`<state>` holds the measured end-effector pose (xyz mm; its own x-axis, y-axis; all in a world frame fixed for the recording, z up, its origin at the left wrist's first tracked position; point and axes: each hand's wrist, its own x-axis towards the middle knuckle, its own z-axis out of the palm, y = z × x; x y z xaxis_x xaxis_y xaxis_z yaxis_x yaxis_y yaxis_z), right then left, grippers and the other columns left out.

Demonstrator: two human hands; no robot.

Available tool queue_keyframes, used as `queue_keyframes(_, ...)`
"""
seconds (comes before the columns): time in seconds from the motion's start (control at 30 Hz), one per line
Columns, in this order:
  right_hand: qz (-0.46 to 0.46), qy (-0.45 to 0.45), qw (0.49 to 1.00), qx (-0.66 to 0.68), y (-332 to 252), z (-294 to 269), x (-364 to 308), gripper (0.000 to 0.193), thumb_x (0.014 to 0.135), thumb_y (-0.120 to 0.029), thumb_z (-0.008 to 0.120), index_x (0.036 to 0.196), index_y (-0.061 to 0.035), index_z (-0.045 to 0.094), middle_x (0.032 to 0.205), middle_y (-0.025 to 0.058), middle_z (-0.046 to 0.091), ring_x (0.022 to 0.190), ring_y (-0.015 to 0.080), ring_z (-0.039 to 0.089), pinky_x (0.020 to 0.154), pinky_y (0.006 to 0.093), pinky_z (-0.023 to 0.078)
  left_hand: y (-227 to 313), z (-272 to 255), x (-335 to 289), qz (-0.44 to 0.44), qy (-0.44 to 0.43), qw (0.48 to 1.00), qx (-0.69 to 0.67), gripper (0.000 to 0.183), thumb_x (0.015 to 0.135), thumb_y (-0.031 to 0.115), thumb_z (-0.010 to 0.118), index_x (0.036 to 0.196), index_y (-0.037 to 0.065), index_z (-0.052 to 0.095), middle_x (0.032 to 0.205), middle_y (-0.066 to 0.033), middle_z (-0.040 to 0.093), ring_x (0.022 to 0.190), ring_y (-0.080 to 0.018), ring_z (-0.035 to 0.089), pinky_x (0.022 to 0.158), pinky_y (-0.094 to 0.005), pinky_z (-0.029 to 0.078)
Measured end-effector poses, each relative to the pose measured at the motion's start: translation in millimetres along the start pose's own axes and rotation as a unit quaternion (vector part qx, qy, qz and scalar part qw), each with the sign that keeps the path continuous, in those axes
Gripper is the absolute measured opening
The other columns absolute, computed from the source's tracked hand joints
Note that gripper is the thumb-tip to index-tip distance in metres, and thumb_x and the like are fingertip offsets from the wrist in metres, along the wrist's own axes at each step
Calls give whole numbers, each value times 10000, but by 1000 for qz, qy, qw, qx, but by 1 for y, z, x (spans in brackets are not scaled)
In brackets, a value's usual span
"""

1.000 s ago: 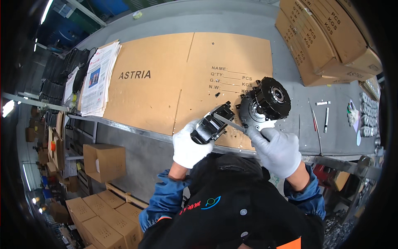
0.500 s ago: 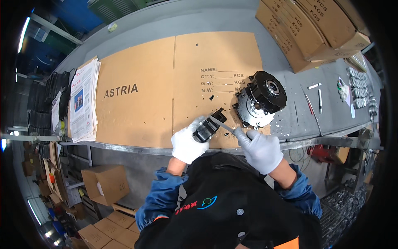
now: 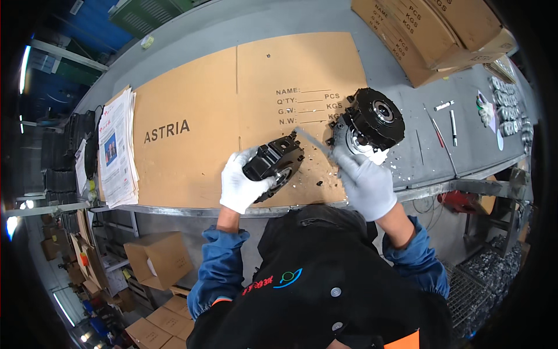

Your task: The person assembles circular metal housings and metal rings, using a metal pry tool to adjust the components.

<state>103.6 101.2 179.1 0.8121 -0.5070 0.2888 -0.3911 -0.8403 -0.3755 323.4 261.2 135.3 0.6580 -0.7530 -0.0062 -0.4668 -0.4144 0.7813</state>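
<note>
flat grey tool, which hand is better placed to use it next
Likely right: the white-gloved right hand grips the flat grey tool; the white-gloved left hand holds the notched black part.

A grey worktop [image 3: 221,26] with a metal edge crosses the frame. At upper left, a white tube light [image 3: 25,68] glows near a blue panel [image 3: 81,24] and green louvred panel [image 3: 150,17]; grey floor [image 3: 180,222] shows left of centre.

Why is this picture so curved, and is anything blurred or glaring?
Head view: the table edge bows, likely from the wide lens, and the corners go black; the right hand and its flat tool look smeared; the lamp at far left glares white.
</note>
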Motion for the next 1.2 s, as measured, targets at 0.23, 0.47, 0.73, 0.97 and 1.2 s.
queue_keyframes(0.23, -22, -73, 997, -16, -28, 11, -5, 459, 767, -133, 604, 1223, -84, 583, 715, 60, 516, 569, 222, 568, 445, 358, 447, -4, -9, 11, 34, -19, 999, 31, 645, 536, 116, 815, 1130, -9, 596, 1040, -135, 629, 954, -226, 624, 885, -323, 491)
queue_keyframes(0.47, -27, -109, 994, -4, -41, -2, 2, 504, 741, -131, 612, 1236, -45, 566, 696, 66, 502, 553, 224, 567, 423, 364, 436, -14, -11, 18, 32, -27, 998, -46, 572, 522, 101, 778, 1070, 26, 632, 923, -106, 610, 871, -229, 630, 807, -317, 509)
queue_keyframes(0.73, -37, -128, 991, -31, -49, -16, 5, 476, 751, -95, 573, 1219, -11, 565, 674, 75, 506, 520, 210, 564, 396, 356, 419, -5, -12, 13, -12, -52, 996, -70, 501, 517, 101, 773, 994, 21, 644, 887, -78, 619, 828, -178, 624, 787, -287, 503)
queue_keyframes(0.97, -55, -101, 989, -89, -58, -17, 6, 471, 699, -117, 624, 1162, -32, 617, 663, 61, 489, 510, 204, 522, 398, 345, 383, 1, -2, 1, -59, -51, 993, -93, 536, 534, 69, 732, 1038, 2, 562, 913, -74, 632, 843, -131, 601, 781, -276, 508)
queue_keyframes(1.2, -111, -122, 972, -169, -70, -28, 9, 430, 736, -97, 564, 1150, 12, 611, 650, 60, 480, 514, 174, 523, 391, 318, 374, -1, 7, -10, -35, -38, 993, -110, 487, 562, 68, 685, 1030, 2, 569, 906, -83, 637, 831, -154, 616, 780, -280, 508)
